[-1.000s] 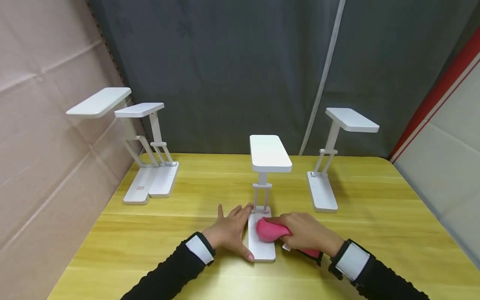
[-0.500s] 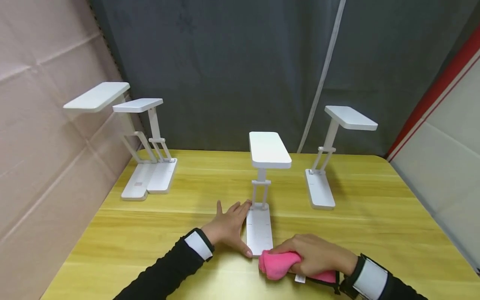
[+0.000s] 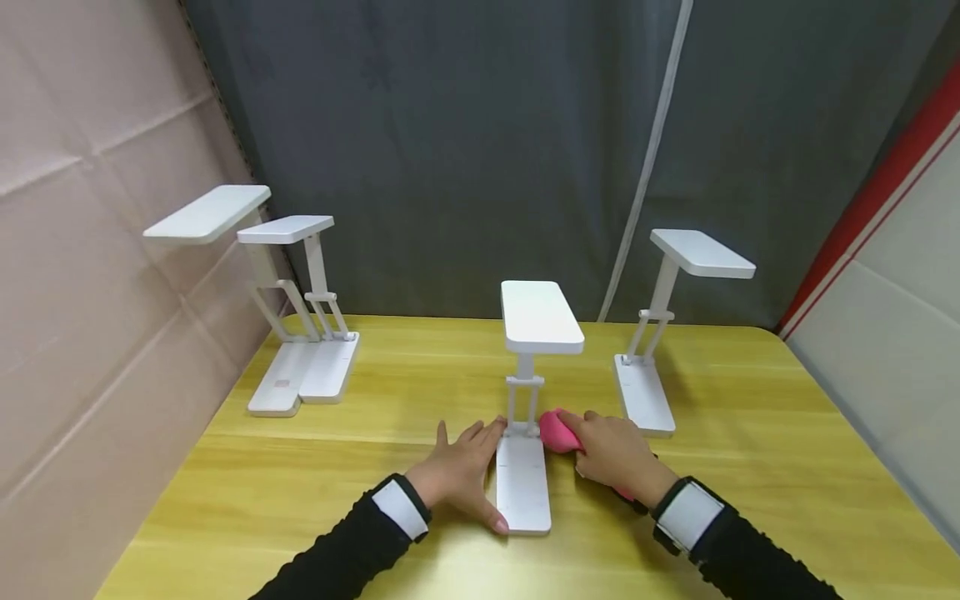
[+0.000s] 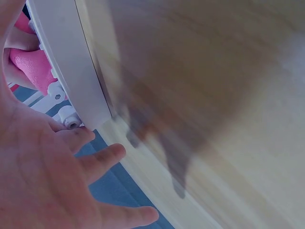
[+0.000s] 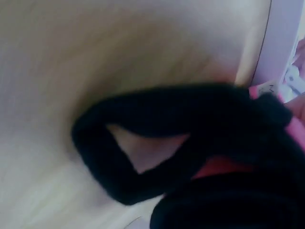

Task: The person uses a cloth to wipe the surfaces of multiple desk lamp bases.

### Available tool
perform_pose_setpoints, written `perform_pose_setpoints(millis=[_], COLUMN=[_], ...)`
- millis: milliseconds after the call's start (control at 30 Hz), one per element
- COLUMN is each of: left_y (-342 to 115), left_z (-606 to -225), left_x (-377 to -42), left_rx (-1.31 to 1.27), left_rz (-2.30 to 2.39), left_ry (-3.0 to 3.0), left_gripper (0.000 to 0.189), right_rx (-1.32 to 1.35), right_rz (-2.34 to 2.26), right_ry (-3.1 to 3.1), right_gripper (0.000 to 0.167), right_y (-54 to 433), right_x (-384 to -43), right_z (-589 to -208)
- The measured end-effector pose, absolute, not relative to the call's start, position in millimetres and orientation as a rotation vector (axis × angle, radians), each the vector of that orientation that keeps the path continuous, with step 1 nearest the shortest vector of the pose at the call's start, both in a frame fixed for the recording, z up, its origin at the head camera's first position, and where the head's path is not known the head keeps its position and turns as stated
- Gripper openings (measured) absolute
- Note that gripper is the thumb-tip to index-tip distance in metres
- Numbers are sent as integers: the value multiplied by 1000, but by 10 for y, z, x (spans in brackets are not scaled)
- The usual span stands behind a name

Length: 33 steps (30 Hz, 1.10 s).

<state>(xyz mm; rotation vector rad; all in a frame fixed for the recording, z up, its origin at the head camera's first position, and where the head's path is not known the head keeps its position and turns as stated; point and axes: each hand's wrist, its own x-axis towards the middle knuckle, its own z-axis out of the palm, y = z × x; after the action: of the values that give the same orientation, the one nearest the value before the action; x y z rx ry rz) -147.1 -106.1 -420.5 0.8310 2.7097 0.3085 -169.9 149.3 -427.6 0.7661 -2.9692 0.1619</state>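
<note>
A white folding desk lamp (image 3: 523, 492) stands upright in front of me. My left hand (image 3: 459, 475) is spread along the left edge of its base, thumb near the front corner and fingertips by the hinge. In the left wrist view, those fingers (image 4: 102, 160) are straight beside the white base (image 4: 71, 62). My right hand (image 3: 621, 454) grips a bunched pink cloth (image 3: 558, 432) at the base's right side, close to the rear hinge. The right wrist view shows a blurred black strap loop (image 5: 119, 183) and a small white tag (image 5: 268, 89) by the cloth.
Two similar white lamps (image 3: 326, 371) stand side by side at the table's left rear. Another white lamp (image 3: 645, 396) is at the right, just beyond my right hand. A grey curtain (image 3: 435, 167) hangs behind the yellow wooden table (image 3: 360, 467).
My right hand carried the cloth from the top of the base to its front end, then back along the right side to the hinge. The left hand stayed at the base.
</note>
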Motion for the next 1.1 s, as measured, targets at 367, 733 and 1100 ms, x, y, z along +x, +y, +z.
perform_pose_setpoints(millis=[367, 733, 1100], left_y=[-1049, -1062, -1063], left_z=[-4180, -4178, -4187], left_x=[-1466, -1479, -1464], left_rx=[845, 836, 812], left_rz=[284, 320, 318], left_ry=[2746, 2723, 2710], left_gripper=[137, 135, 136], right_rx=[1074, 1380, 897], right_rz=[61, 137, -18], right_ry=[-2835, -2820, -2869], right_gripper=[56, 67, 59], right_y=[1587, 1860, 1592], right_x=[-1298, -1121, -1648], right_z=[-4252, -4089, -4234])
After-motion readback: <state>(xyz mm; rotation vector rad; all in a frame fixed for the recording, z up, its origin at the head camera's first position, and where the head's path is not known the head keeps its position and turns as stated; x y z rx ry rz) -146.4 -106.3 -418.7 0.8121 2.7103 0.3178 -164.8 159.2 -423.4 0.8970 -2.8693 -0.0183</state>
